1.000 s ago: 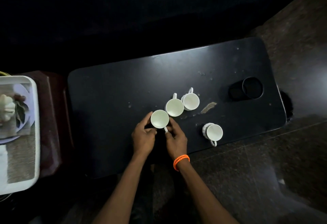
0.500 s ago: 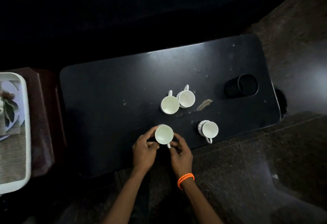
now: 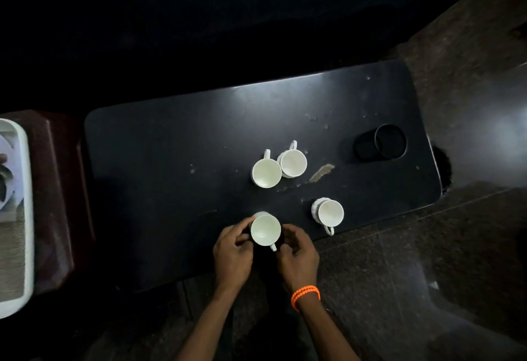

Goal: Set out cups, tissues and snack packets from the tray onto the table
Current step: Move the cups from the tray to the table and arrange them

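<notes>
Several white cups stand on the black table [image 3: 171, 161]. One white cup [image 3: 265, 231] sits near the front edge, its handle pointing toward me. My left hand [image 3: 232, 255] cups its left side and my right hand [image 3: 298, 255], with an orange bracelet at the wrist, closes around its right side by the handle. Two more cups [image 3: 266, 173] [image 3: 293, 162] touch each other at the table's middle. Another cup [image 3: 330, 212] stands to the right of the held one. The white tray [image 3: 24, 218] lies at the far left, mostly cut off.
A black cylindrical holder [image 3: 380, 142] lies on its side at the table's right end. The tray rests on a dark red stool [image 3: 62, 189] left of the table. Dark stone floor surrounds the table in front and to the right.
Both hands have drawn the held cup away from the pair at the middle, toward the table's front edge. The other cups have not moved on the table.
</notes>
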`<state>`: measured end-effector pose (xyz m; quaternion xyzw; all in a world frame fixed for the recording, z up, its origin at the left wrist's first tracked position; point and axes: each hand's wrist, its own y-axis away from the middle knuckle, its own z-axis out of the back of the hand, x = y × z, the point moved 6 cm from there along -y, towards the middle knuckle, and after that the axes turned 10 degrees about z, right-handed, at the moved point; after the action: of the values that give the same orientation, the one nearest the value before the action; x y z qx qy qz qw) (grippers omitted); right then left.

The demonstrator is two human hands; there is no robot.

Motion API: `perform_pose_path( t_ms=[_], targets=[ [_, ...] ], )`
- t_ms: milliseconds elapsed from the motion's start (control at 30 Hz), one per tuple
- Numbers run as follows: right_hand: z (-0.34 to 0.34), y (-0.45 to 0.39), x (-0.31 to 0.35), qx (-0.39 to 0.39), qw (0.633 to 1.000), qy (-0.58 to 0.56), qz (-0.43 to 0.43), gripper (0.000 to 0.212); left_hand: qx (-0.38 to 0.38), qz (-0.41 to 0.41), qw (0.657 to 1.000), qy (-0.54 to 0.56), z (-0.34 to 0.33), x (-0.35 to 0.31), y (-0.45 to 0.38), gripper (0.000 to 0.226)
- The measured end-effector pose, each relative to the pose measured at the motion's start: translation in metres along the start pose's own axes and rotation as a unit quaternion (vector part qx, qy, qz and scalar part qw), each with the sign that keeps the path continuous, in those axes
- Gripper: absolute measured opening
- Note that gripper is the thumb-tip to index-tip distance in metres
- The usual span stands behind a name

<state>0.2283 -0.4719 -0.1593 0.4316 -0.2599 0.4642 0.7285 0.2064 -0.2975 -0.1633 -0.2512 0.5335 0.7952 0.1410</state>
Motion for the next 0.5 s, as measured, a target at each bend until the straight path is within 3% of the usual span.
perform_pose_path(
  t_ms=[100, 233, 367, 500],
  targets=[
    [0.009, -0.024, 0.020, -0.060, 0.997, 0.008, 0.045, 0.048, -0.077, -0.024, 0.997, 0.017, 0.007, -0.017, -0.002, 0.059],
    [0.019, -0.077, 0.052, -0.075, 0.993, 0.025, 0.088, 0.058, -0.130, -0.162, 0.978, -0.014, 0.002, -0.074, -0.008, 0.055],
    [0.014, -0.121, 0.068, -0.024, 0.989, 0.099, 0.104, 0.079, -0.105, -0.284, 0.947, -0.108, -0.028, -0.138, -0.019, 0.056],
    [0.003, -0.146, 0.073, 0.028, 0.986, 0.128, 0.100, 0.072, -0.029, -0.302, 0.907, -0.293, -0.068, -0.168, -0.043, 0.061]
  ],
)
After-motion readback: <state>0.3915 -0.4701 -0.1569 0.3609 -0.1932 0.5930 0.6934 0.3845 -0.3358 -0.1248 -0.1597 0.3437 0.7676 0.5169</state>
